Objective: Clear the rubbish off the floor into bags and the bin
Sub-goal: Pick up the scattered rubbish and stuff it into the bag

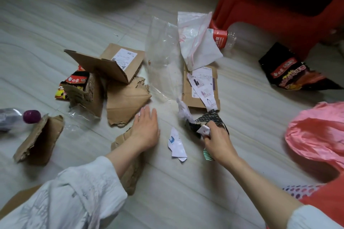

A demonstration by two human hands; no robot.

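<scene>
Floor [186, 191] scraps [202, 122] pinched by right hand [217, 139].

Torn brown cardboard pieces [126, 98] lie flat and tented across the pale floor. A clear plastic bag [163, 57] lies crumpled at centre, beside a white zip bag [195, 41]. A black snack wrapper [290, 72] lies right. A pink bag [316, 135] sits at the right edge.

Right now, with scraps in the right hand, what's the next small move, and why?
Probably carry the right hand to the pink bag beside it and drop in the scraps its fingers already grip. The left hand lies flat and empty on torn cardboard.
</scene>
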